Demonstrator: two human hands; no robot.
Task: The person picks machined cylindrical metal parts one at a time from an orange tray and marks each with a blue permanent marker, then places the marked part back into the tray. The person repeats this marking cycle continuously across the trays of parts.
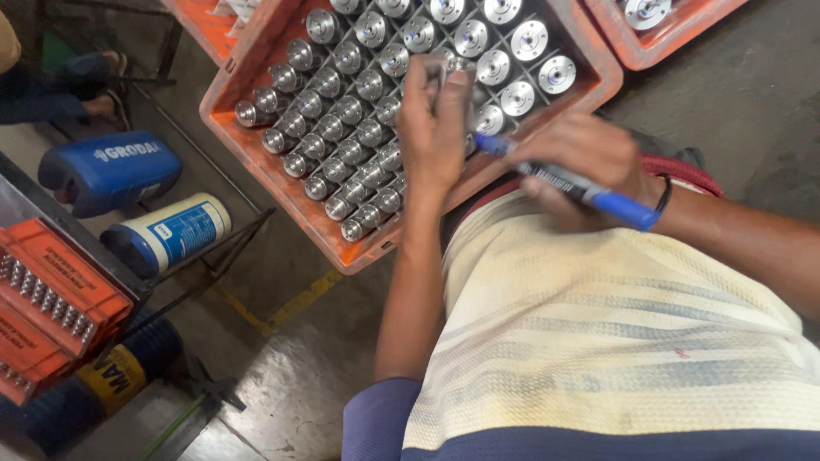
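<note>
My left hand [434, 128] is raised over an orange plastic crate [256, 51] and grips a shiny metal cylinder [455, 68] between fingers and thumb. My right hand [589, 158] holds a blue marker pen [568, 183], its tip pointing left toward the cylinder and nearly touching my left hand. The crate holds several rows of upright silver metal cylinders [350, 107] in a divider grid.
A second orange crate [675, 34] with metal parts sits at the top right. A blue jerrycan [107, 171] and a blue-and-white canister [166, 235] lie on the concrete floor at left. Orange trays of small parts [51, 290] stand on a rack. Another person's sandalled foot [102, 81] is at far left.
</note>
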